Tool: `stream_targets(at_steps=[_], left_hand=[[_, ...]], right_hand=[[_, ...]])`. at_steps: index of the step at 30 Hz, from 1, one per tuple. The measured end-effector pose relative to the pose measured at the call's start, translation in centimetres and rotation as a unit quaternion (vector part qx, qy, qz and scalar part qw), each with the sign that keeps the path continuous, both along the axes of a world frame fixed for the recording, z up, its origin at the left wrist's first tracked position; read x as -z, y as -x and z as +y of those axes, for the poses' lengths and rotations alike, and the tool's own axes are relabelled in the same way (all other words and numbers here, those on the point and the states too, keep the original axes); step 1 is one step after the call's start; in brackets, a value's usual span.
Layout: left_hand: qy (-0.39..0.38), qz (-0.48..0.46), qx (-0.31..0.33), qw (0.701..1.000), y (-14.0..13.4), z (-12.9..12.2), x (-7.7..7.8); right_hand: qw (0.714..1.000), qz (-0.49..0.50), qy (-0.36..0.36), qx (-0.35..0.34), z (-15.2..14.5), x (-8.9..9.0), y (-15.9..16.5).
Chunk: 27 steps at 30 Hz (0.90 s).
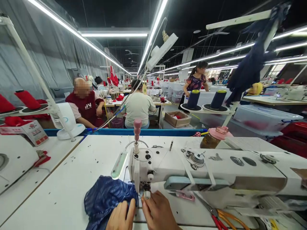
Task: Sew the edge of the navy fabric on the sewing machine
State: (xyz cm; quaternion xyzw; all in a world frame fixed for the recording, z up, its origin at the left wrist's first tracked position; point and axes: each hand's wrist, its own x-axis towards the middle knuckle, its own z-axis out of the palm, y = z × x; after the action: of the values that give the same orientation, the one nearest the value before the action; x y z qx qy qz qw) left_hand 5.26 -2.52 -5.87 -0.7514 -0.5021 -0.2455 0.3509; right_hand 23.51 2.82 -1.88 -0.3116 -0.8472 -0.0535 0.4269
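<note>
Shiny navy blue fabric (105, 198) lies bunched on the white table, its right edge running under the needle area of a white sewing machine (165, 166). My left hand (122, 215) rests on this cloth with its fingers stretched out, just left of the presser foot. Close against the presser foot (145, 187), on its right, my right hand (158, 210) has thumb and fingers pinched together. What lies between those fingertips is hidden.
Scissors (211, 209) with orange and red handles lie right of my hands under the machine arm. A small lamp (119, 164) hangs by the machine head. Navy thread cones (217, 99) and a pink-lidded bottle (213, 137) stand behind. Co-workers (137, 105) sit and stand beyond the table.
</note>
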Motion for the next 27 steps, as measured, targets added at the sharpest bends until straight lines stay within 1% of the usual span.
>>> stream_targets(at_steps=[2,3,5,8,12,16,18,22,23,25,27], left_hand=[[-0.014,-0.023,0.031,0.999,0.6,0.9,-1.1],[-0.009,-0.034,0.041,0.999,0.8,1.2,-1.8],[0.020,-0.051,0.047,0.997,1.0,1.3,-2.9],[0.054,-0.076,0.062,0.994,1.1,0.9,-3.7],[0.070,-0.095,0.113,0.987,0.7,0.3,-4.4],[0.032,-0.089,0.168,0.981,-0.6,0.2,-5.1],[0.019,-0.081,0.185,0.979,-1.2,0.2,-5.0],[0.009,-0.076,0.206,0.976,-1.7,0.3,-4.0],[0.014,-0.077,0.205,0.976,-1.7,0.4,-3.9],[0.036,-0.081,0.214,0.973,-1.4,0.8,-4.1],[0.089,-0.085,0.239,0.963,-0.8,1.4,-4.9]], right_hand=[[1.000,-0.003,0.007,0.002,-0.1,0.2,0.0],[1.000,-0.006,0.017,0.004,-0.2,0.3,0.0],[0.999,-0.011,0.039,0.007,-0.4,0.5,0.0],[0.998,-0.015,0.058,0.008,-0.7,0.6,-0.1],[0.997,-0.022,0.079,-0.005,-0.9,0.5,0.0],[0.992,-0.033,0.114,-0.029,-0.9,0.2,-0.2],[0.991,-0.034,0.125,-0.037,-0.7,-0.1,-0.5],[0.979,-0.064,0.161,-0.107,-0.6,-0.5,-0.8],[0.976,-0.072,0.165,-0.122,-0.6,-0.5,-0.8],[0.977,-0.075,0.151,-0.132,-0.6,-0.3,-0.7],[0.982,-0.062,0.116,-0.132,-0.6,0.0,-0.5]])
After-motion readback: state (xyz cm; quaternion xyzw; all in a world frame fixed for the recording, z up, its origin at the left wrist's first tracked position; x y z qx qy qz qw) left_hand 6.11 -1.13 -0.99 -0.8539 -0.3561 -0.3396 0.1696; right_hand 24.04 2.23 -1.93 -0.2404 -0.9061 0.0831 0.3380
